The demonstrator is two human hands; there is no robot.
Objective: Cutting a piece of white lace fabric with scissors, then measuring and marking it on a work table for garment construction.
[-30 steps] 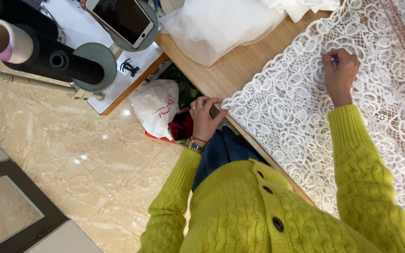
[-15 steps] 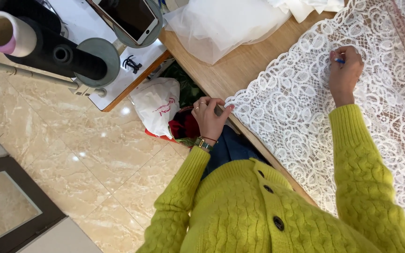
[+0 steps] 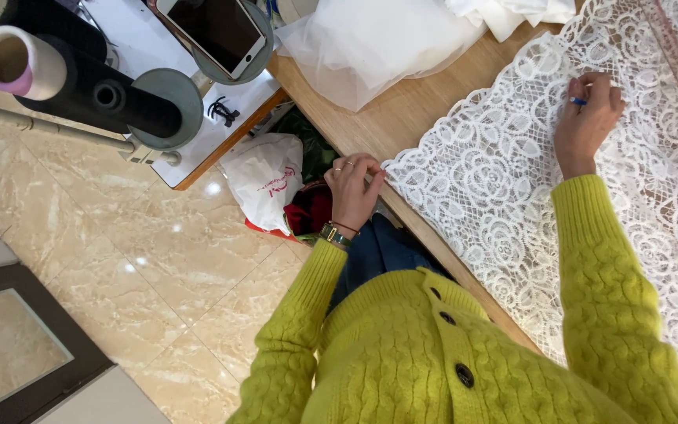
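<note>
The floor (image 3: 103, 259) is glossy beige marble tile with pale veins, and a dark-framed panel (image 3: 17, 353) lies at the lower left. A wooden surface (image 3: 386, 118) with a smooth light-brown top runs slantwise across the upper right. Most of it is covered by a white lace cloth (image 3: 504, 196), open-worked with rose and net patterns and a scalloped edge lying just beside the surface's rim. Above it sits a heap of sheer white fabric (image 3: 370, 47), soft and crumpled. To the left a white stand (image 3: 166, 118) carries a black spool (image 3: 111, 98) with a pale cardboard core, and a phone (image 3: 213, 31) lies on a round grey holder.

On the floor beside the surface a white plastic bag (image 3: 264, 177) stands slack next to a red bag (image 3: 311, 212); what either holds cannot be made out.

The person wears a chunky yellow-green cable-knit cardigan (image 3: 433, 361) with dark buttons. The left hand (image 3: 355, 188) pinches the scalloped lace edge at the rim of the surface, grip closed on the cloth. The right hand (image 3: 586, 118) rests on the lace farther in, its grip closed around a small blue pen (image 3: 578, 100).
</note>
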